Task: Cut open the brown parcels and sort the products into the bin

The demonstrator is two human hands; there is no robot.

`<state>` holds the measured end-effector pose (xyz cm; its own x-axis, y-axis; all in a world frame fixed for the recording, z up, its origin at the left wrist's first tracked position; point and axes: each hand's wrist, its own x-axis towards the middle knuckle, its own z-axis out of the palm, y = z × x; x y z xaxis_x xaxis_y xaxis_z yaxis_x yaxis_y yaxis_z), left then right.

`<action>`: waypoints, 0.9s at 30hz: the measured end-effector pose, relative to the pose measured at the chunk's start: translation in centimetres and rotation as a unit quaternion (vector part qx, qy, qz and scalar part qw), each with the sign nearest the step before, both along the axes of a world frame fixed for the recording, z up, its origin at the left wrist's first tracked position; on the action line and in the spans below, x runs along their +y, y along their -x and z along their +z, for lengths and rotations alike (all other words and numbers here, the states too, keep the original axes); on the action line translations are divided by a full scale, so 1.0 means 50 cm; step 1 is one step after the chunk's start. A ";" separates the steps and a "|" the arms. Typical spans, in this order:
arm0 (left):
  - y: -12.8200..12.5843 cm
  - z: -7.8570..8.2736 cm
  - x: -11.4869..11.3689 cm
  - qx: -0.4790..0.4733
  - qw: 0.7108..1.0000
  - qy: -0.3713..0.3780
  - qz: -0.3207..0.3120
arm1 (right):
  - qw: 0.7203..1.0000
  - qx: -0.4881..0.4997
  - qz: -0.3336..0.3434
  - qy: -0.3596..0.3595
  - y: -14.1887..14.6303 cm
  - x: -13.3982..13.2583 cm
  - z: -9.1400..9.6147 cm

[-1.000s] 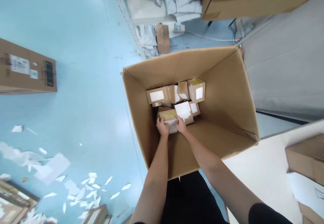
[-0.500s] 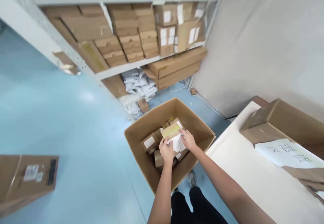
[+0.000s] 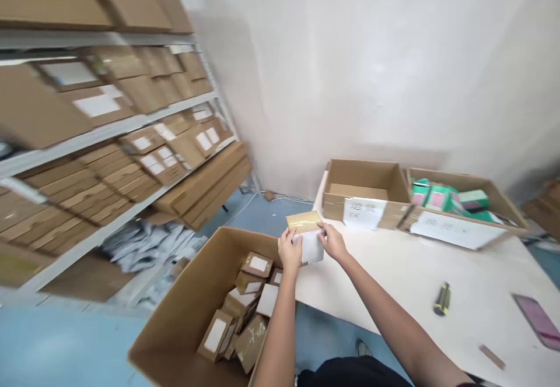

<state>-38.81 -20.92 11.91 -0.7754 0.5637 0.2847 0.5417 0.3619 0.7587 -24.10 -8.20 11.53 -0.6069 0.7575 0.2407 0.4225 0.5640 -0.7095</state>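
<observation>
1. Head view, held item: I find one small taped box (image 3: 303, 220) raised between both hands, its yellowish tape on top and a white label (image 3: 311, 247) on the face towards the wearer.
2. Head view, hands: the left hand (image 3: 291, 250) grips the box's left side; the right hand (image 3: 333, 240) grips its right side, fingers bent round the upper edge.
3. Head view, change: one second ago both hands were down inside the large carton (image 3: 184, 311); half a second ago the box was above its opening. It now appears beyond the carton's side, in front of the left edge of the bench (image 3: 394, 264). I cannot tell its height over that surface.
4. Head view, bearing on the work: I judge the lifting-out complete for this box; it is not set down. Other small boxes (image 3: 214, 334) remain in the carton.
5. Head view, surroundings: the camera has swung right, bringing in an open box (image 3: 335, 207) with a paper sign, green packages (image 3: 437, 197) in a second open box, and a cutter (image 3: 442, 299).
</observation>
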 end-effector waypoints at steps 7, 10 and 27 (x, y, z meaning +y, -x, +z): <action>-0.347 -0.094 0.299 -0.129 0.978 0.064 -0.149 | 0.978 -0.107 -0.163 0.071 -0.404 0.121 -0.088; -0.445 -0.164 0.339 -0.193 0.948 0.144 -0.208 | 0.950 -0.206 -0.174 0.156 -0.504 0.114 -0.134; -0.400 -0.276 0.297 -0.309 0.917 0.173 -0.181 | 0.926 -0.237 -0.142 0.258 -0.491 0.147 -0.178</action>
